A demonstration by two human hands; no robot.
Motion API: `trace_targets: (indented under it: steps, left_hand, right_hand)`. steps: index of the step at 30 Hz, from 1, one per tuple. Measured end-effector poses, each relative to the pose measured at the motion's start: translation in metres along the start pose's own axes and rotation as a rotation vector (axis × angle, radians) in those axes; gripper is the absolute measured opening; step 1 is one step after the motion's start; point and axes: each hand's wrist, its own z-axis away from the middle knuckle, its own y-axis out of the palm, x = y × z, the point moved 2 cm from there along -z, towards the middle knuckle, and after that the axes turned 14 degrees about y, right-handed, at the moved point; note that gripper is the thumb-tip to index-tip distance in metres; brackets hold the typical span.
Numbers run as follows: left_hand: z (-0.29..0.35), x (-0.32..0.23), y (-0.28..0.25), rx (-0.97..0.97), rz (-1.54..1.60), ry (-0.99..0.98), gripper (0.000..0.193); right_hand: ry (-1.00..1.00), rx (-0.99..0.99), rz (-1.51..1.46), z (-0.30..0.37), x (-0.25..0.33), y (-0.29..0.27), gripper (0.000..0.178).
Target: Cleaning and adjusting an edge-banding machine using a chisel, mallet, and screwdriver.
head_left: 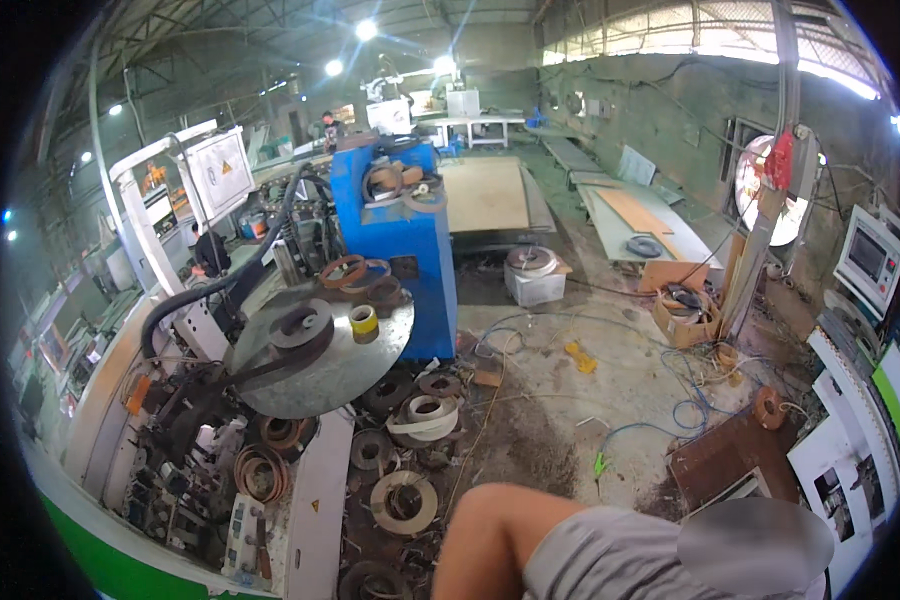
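Pale coil [427, 502]: flat on floor, near, left of centre, just left of the bent arm; loose, could get kicked or trodden on if feet shift that way.
Bare arm [485, 530]: bent, near edge, grey sleeve [610, 555]; looks like another person's, its hand out of sight. Bumping the camera wearer seems possible, being so close.
Wearer's grip: left hand and right hand both out of view; can't tell how open they are or what they hold.
White roll [432, 428]: just beyond pale coil, tilted among dark rolls; could slide or unwind if the pile gets nudged.
Round metal table [360, 365]: left, beyond the coils; carries rolls. A knock could shift them.
Dark roll [315, 330]: on that table, its strip [270, 372] running left toward machine [185, 470]; kinking or snagging likely if the roll turns unevenly.
Yellow roll [364, 326]: right part of table, close to edge; could drop if jolted.
Blue cabinet [415, 315]: behind table, rolls piled on top; could fall if bumped.
Blue hose [630, 428]: right, loose over floor near green tool [600, 464]; trip risk.
Cardboard box [705, 332]: far right, crammed; contents might spill.
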Motion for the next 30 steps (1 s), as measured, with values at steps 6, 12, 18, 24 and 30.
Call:
trace_targets:
  steps: [6, 12, 18, 24, 30]
  left_hand:
    - [0.006, -0.008, -0.050, -0.146, -0.061, 0.060, 0.059]
    - [0.055, 0.015, -0.088, -0.374, -0.068, -0.042, 0.068]
    - [0.098, 0.057, -0.072, -0.537, 0.186, -0.305, 0.093]
    - [0.074, -0.049, -0.044, -0.885, 0.265, 0.000, 0.050]
    - [0.055, -0.248, -0.032, -0.890, 0.022, 0.510, 0.016]
  right_hand:
    - [-0.090, 0.169, 0.008, 0.023, -0.011, 0.026, 0.026]
    - [-0.206, 0.355, -0.081, 0.042, -0.043, -0.004, 0.025]
    - [0.123, 0.594, -0.248, 0.129, -0.116, -0.087, 0.034]
    - [0.351, 0.431, -1.055, 0.179, -0.245, -0.121, 0.031]
    - [0.866, 0.179, -1.047, 0.107, -0.378, -0.080, 0.064]
